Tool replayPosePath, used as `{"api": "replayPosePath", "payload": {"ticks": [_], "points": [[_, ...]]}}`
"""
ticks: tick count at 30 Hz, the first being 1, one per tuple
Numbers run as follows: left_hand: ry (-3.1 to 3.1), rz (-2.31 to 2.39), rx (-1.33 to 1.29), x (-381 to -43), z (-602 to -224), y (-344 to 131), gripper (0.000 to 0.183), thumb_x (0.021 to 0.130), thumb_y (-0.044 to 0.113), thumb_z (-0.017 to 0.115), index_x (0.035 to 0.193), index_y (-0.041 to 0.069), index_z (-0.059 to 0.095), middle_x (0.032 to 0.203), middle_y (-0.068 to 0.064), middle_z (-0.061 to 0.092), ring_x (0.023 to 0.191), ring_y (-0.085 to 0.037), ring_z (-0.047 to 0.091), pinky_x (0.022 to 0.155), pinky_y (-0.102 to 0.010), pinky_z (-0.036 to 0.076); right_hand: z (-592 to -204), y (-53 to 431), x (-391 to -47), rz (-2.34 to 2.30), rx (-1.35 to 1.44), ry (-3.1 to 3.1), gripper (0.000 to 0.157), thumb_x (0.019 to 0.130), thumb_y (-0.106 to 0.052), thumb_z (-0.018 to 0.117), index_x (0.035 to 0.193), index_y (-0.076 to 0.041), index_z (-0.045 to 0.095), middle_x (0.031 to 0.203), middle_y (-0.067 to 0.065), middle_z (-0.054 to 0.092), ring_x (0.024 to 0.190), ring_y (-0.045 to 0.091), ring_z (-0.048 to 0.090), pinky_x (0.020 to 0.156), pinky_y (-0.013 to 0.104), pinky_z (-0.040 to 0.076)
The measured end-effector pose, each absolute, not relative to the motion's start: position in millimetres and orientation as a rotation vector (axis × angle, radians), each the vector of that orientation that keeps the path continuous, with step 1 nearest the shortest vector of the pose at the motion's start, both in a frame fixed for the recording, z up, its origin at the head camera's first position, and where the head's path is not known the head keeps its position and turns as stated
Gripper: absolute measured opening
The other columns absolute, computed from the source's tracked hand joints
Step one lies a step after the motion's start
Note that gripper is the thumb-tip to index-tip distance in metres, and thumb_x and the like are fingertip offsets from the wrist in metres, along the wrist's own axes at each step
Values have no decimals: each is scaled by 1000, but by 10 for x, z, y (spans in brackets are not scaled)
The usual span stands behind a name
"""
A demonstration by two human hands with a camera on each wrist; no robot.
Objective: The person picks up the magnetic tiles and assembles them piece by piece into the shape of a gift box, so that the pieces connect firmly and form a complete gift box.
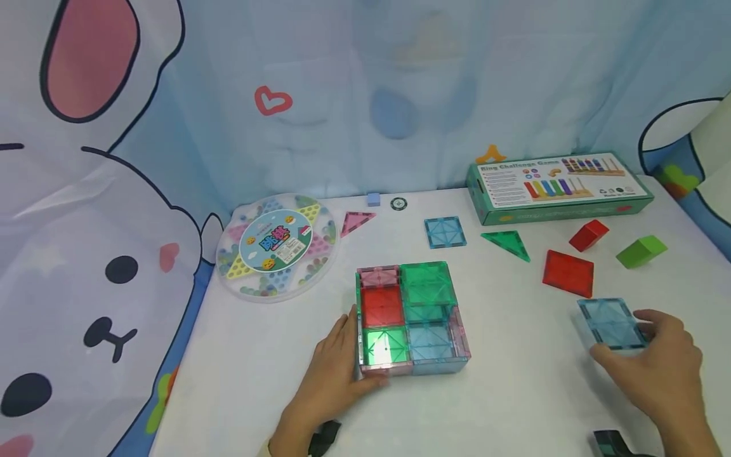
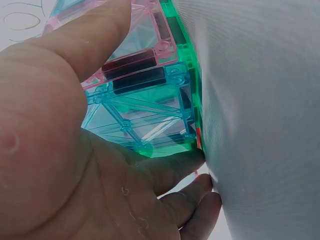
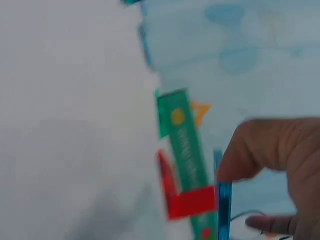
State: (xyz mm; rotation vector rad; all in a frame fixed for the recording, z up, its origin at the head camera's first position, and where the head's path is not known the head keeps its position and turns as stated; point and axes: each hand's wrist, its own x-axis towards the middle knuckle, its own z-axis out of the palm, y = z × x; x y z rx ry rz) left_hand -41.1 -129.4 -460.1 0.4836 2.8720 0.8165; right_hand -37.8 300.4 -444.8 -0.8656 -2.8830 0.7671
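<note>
At the near edge of the white tabletop (image 1: 514,406), a black wrist device (image 1: 324,438) shows under the left wrist and another (image 1: 612,442) beside the right forearm. The left hand (image 1: 334,371) rests against a box-like magnetic-tile structure (image 1: 408,324), its fingers extended along the left wall and its thumb apart from them at the front corner—bracing the piece rather than closing round it. Well to the right, the right hand (image 1: 665,358) pinches a translucent blue square tile (image 1: 612,322) at one edge between thumb and fingers, holding it raised above the table. The structure stands at the middle of the table: pink, red and green panels run down its left half from back to front, with a green square at the back right and blue at the front right. Beyond the held tile lie a red tile (image 1: 568,273), a lime-green block (image 1: 641,252) and a red block (image 1: 589,235). Farther back come a Chinese checkers set (image 1: 276,241) in a round clear case, a green triangle tile (image 1: 509,245), a flat blue square tile (image 1: 445,232), a pink triangle tile (image 1: 355,221), a small round disc (image 1: 398,204), a little blue block (image 1: 374,199) and a green Ring Challenge Game box (image 1: 559,187)—all before a pale-blue cartoon curtain (image 1: 342,152).
</note>
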Motion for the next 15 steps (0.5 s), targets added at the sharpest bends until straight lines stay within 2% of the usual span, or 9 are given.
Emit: {"api": "replayPosePath", "payload": {"ticks": [1, 3, 5, 7, 8, 11, 13, 15], "points": [[2873, 809, 482, -416, -4604, -1292, 117, 72, 68, 65, 152, 18, -3, 158, 0, 12, 143, -23, 15, 104, -49, 31, -4371, 2934, -371, 831, -701, -2839, 95, 73, -14, 75, 145, 5, 16, 135, 35, 27, 120, 50, 26, 93, 62, 36], [2877, 798, 480, -420, -4605, -1292, 117, 72, 68, 65, 152, 18, -3, 158, -1, 13, 143, -24, 15, 103, -49, 32, -4205, 2748, -381, 891, -296, -2791, 95, 68, -9, 79, 145, 0, 23, 135, 28, 33, 118, 45, 31, 102, 41, 35], [2882, 780, 481, -422, -4607, -1298, 117, 73, 69, 64, 152, 18, -4, 158, -1, 13, 143, -24, 15, 104, -49, 31, -4041, 2519, -414, 877, 104, -2777, 99, 62, -9, 85, 144, -7, 29, 135, 16, 39, 117, 34, 36, 98, 19, 32], [2887, 765, 492, -426, -4611, -1305, 117, 73, 69, 64, 152, 17, -4, 158, -1, 13, 143, -24, 15, 104, -49, 32, -3897, 2293, -463, 839, 429, -2796, 102, 56, -13, 89, 143, -15, 34, 136, 5, 41, 119, 23, 37, 92, 7, 28], [2887, 762, 498, -426, -4612, -1305, 117, 73, 69, 64, 152, 17, -4, 158, -1, 12, 143, -24, 15, 104, -49, 32, -3843, 2186, -493, 817, 557, -2821, 103, 56, -17, 90, 142, -18, 35, 137, 0, 41, 121, 18, 37, 93, 7, 32], [2883, 758, 510, -428, -4617, -1304, 117, 73, 69, 64, 152, 18, -4, 158, -1, 11, 143, -24, 15, 105, -48, 31, -3743, 1935, -589, 777, 817, -2900, 100, 58, -25, 90, 142, -25, 34, 139, -12, 39, 125, 7, 36, 95, 27, 45], [2883, 752, 511, -429, -4625, -1302, 117, 72, 69, 64, 152, 18, -5, 158, 0, 11, 143, -24, 15, 105, -48, 31, -3736, 1838, -655, 777, 917, -2939, 97, 61, -26, 89, 141, -27, 35, 139, -16, 39, 126, 5, 36, 94, 37, 47], [2879, 751, 507, -424, -4627, -1300, 117, 72, 68, 65, 152, 18, -5, 158, 1, 11, 143, -23, 14, 105, -48, 31, -3764, 1789, -706, 805, 985, -2956, 94, 62, -26, 88, 140, -28, 36, 137, -18, 40, 124, 3, 37, 94, 38, 47]]}}
